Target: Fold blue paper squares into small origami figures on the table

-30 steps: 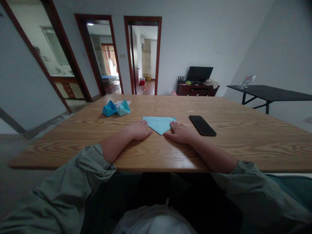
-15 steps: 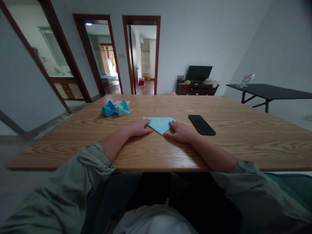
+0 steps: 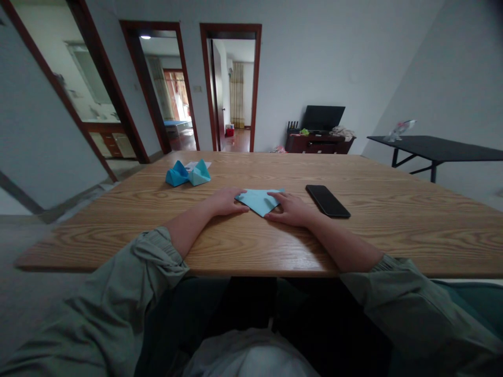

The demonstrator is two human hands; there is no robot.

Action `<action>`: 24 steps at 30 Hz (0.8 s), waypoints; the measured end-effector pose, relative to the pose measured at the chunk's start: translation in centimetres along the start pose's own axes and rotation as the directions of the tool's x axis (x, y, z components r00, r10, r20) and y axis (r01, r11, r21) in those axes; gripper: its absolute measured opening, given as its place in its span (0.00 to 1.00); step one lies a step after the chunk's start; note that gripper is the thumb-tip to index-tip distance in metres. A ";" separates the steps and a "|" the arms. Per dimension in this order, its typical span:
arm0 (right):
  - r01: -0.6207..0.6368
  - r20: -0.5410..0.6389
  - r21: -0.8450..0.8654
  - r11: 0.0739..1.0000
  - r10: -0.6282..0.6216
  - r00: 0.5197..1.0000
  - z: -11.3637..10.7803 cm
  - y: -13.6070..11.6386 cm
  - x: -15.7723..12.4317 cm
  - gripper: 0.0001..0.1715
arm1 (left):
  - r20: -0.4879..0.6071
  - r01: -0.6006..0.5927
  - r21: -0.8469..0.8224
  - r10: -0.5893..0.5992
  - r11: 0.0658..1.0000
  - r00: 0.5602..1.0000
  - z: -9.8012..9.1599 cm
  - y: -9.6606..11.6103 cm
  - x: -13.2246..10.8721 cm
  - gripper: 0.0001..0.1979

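A light blue paper (image 3: pixel 257 201), folded to a downward-pointing triangle, lies on the wooden table (image 3: pixel 251 246) in front of me. My left hand (image 3: pixel 226 202) is curled over the paper's left corner, which looks slightly raised. My right hand (image 3: pixel 291 208) has closed in on the right corner, with the thumb on top of the sheet and the fingers at its lower edge. Both forearms rest on the table, with grey-green sleeves pushed up.
A black phone (image 3: pixel 327 201) lies face down just right of my right hand. Two folded blue paper shapes (image 3: pixel 187 174) sit on a white slip at the far left. A black side table (image 3: pixel 436 149) and a TV stand (image 3: pixel 320 141) are behind.
Both hands have slid inward onto the paper, from beside its corners to over them. The left corner is now covered and slightly lifted.
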State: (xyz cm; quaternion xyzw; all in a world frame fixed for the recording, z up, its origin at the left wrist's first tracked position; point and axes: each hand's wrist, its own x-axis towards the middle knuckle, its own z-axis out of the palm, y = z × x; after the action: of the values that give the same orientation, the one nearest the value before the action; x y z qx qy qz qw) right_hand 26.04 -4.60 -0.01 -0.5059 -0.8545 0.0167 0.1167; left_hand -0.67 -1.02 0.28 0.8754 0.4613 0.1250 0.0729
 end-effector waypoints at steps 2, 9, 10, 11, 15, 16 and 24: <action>0.033 -0.010 0.013 0.999 -0.033 0.999 0.1 0.3 0.2 0.51 | -0.010 -0.010 0.005 0.010 1.000 1.000 0.1 -0.1 0.1 0.37; 0.057 -0.039 0.032 0.998 -0.056 0.998 0.9 1.6 0.7 0.46 | -0.032 -0.019 0.012 0.019 1.000 0.999 0.4 -0.4 0.3 0.34; 0.057 -0.041 0.034 0.998 -0.056 0.998 0.9 1.7 0.7 0.45 | -0.029 -0.019 0.017 0.020 1.000 0.999 0.4 -0.4 0.3 0.33; 0.058 -0.043 0.033 0.998 -0.056 0.997 0.9 1.7 0.7 0.45 | -0.024 -0.022 0.025 0.023 0.999 0.999 0.4 -0.4 0.3 0.33; 0.050 -0.051 0.024 0.998 -0.049 0.997 0.9 1.6 0.8 0.44 | -0.010 -0.037 0.063 0.038 0.997 0.999 0.3 -0.2 0.3 0.29; 0.049 -0.052 0.024 0.999 -0.048 0.998 0.9 1.6 0.8 0.44 | -0.010 -0.040 0.069 0.041 0.997 0.999 0.3 -0.2 0.3 0.29; 0.066 -0.062 0.047 0.997 -0.063 0.996 0.4 1.4 0.5 0.43 | -0.040 -0.038 0.075 0.041 0.996 0.998 0.4 -0.3 0.2 0.29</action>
State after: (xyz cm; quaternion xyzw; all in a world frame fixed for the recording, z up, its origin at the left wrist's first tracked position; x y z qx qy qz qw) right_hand 26.89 -3.46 -0.49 -0.4752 -0.8658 0.0185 0.1556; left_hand -0.70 -0.66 -0.18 0.8836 0.4496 0.1275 0.0284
